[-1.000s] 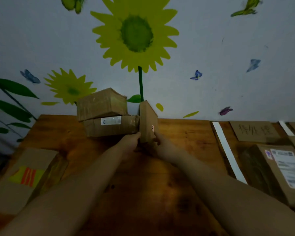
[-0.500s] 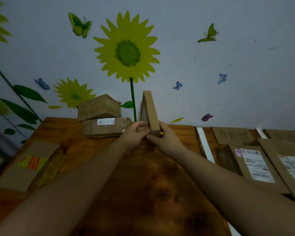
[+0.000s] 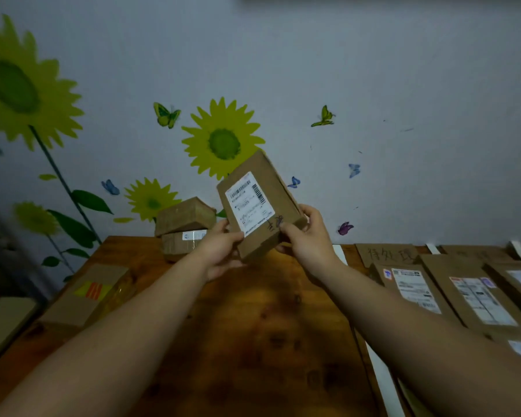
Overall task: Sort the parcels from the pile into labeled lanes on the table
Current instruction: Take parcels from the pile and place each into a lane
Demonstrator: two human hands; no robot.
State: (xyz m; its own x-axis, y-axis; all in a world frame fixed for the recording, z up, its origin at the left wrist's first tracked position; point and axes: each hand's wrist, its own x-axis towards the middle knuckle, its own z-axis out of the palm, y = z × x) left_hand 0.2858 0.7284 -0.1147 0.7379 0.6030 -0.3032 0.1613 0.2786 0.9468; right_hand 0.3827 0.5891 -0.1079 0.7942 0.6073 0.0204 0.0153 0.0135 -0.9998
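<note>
I hold a flat brown cardboard parcel (image 3: pixel 260 203) in the air above the wooden table (image 3: pixel 253 341), tilted with its white shipping label facing me. My left hand (image 3: pixel 221 251) grips its lower left edge, and my right hand (image 3: pixel 306 236) grips its lower right corner beside some handwriting. Behind it, two stacked brown boxes (image 3: pixel 184 224) of the pile stand against the wall. On the right, several flat parcels (image 3: pixel 415 287) lie in lanes divided by white tape strips (image 3: pixel 382 377), behind a handwritten cardboard lane sign (image 3: pixel 388 254).
A cardboard box with a yellow and orange sticker (image 3: pixel 88 296) lies at the table's left edge. A pale object (image 3: pixel 3 323) sits lower left, off the table. The wall behind carries sunflower and butterfly decals.
The parcel stood on edge on the table beside the pile; both hands have lifted it off the table and turned it so the label faces me. The view has shifted upward.
</note>
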